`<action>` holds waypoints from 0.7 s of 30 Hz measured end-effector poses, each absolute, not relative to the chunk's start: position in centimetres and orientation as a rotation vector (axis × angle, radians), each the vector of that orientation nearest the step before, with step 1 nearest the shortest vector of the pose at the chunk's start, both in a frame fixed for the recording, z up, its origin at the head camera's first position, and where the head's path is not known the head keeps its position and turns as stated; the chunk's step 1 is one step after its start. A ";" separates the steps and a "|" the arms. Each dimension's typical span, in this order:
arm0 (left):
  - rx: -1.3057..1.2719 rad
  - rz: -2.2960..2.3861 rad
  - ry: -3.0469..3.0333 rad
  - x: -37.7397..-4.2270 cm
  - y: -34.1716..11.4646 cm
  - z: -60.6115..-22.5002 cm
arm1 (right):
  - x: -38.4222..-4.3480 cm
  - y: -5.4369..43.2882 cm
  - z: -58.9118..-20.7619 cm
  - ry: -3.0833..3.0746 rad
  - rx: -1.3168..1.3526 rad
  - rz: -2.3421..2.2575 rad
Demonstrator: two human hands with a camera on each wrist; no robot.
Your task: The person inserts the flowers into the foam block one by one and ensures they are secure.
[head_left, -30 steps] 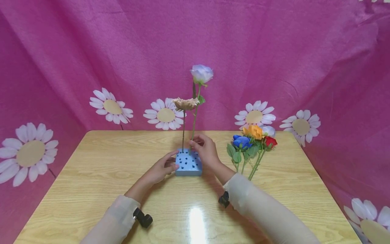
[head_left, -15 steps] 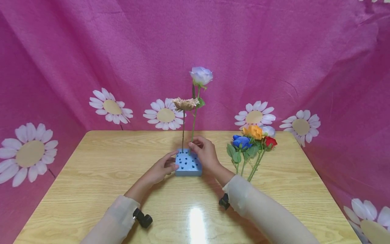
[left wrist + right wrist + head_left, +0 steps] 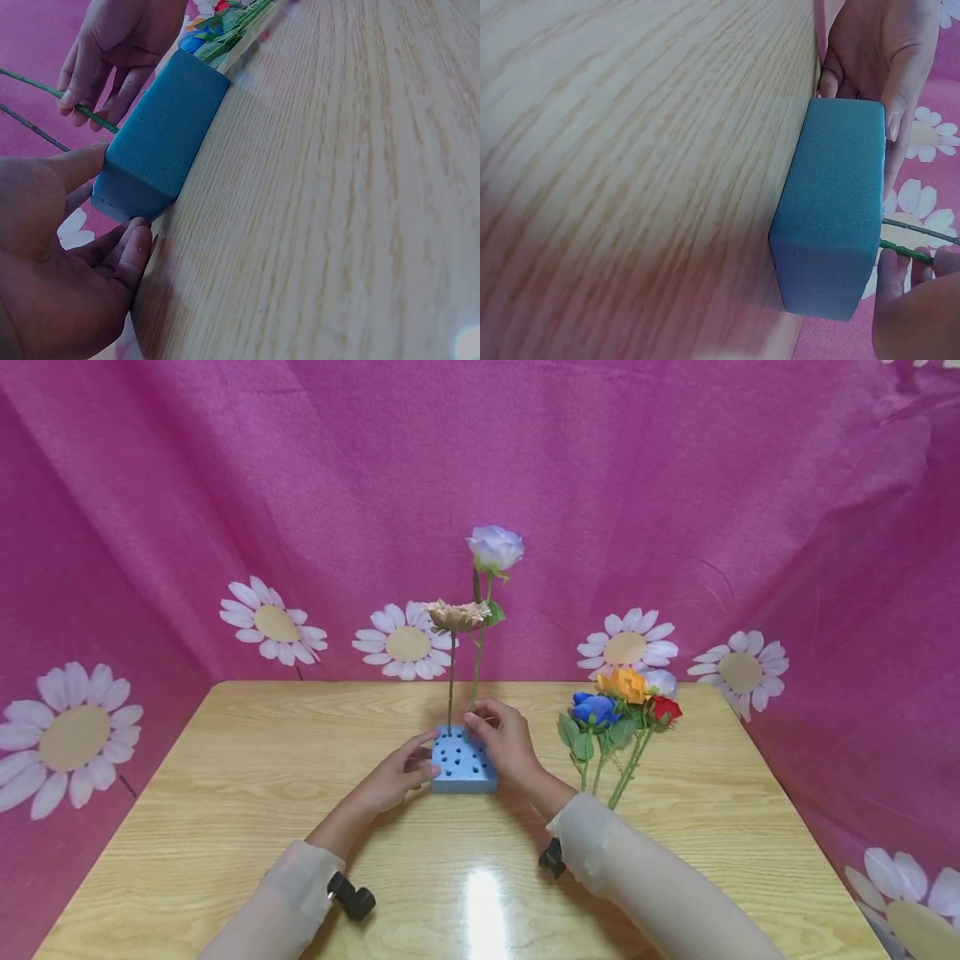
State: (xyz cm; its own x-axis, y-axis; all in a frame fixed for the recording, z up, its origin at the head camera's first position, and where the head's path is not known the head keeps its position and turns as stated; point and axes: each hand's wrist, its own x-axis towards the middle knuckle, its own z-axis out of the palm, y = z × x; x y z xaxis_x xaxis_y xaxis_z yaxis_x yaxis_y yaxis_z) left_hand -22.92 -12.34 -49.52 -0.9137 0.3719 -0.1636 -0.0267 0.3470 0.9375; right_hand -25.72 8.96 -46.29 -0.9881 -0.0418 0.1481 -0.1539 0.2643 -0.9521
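A blue foam block [image 3: 463, 767] with several holes in its top sits on the table. My left hand [image 3: 396, 778] holds the block's left side, its thumb [image 3: 81, 161] along the top edge and other fingers at the side face. With thumb and fingertips my right hand [image 3: 508, 739] pinches the green stem of a pale lavender rose [image 3: 496, 548], low down near the block. That rose stands nearly upright, its stem end at a back hole. Beside it a beige flower [image 3: 455, 616] stands in the block on a thin dark stem [image 3: 452, 681].
To the right lie several loose flowers on the table: a blue rose [image 3: 596, 708], an orange rose [image 3: 626, 684], a red rose [image 3: 664, 710] and a pale one [image 3: 661, 682]. A pink cloth [image 3: 375, 485] printed with daisies hangs behind the wooden table [image 3: 300, 735].
The lavender rose has sunk slightly over the last second, and my right hand has moved a little down with it. My left hand stays on the block.
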 end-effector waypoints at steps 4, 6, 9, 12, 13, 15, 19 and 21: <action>0.339 1.583 2.274 -22.9 -12.4 -49.5 | -25.7 9.0 -46.3 -2.427 0.191 1.819; 0.344 1.583 2.273 -22.9 -12.4 -49.6 | -25.7 9.0 -46.3 -2.427 0.190 1.812; 0.321 1.587 2.271 -22.8 -12.4 -49.5 | -25.6 8.9 -46.1 -2.426 0.186 1.815; 0.305 1.587 2.273 -22.8 -12.3 -49.5 | -25.5 8.9 -46.0 -2.429 0.175 1.820; 0.295 1.591 2.271 -22.8 -12.3 -49.5 | -25.5 8.9 -45.9 -2.432 0.173 1.818; 0.294 1.592 2.269 -22.7 -12.3 -49.5 | -25.5 8.9 -45.9 -2.437 0.164 1.811; 0.295 1.601 2.257 -22.8 -12.3 -49.5 | -25.4 9.0 -45.7 -2.448 0.148 1.788; 0.315 1.600 2.257 -22.8 -12.4 -49.5 | -25.3 9.1 -45.6 -2.449 0.140 1.795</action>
State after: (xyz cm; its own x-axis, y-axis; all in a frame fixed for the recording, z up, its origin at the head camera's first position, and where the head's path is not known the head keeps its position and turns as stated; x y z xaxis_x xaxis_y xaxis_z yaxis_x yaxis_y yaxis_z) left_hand -22.76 -12.37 -49.46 -0.9120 0.3787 -0.1575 -0.0232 0.3357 0.9417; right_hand -25.34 9.13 -45.63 -0.9906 -0.0140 0.1360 -0.1339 0.3004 -0.9444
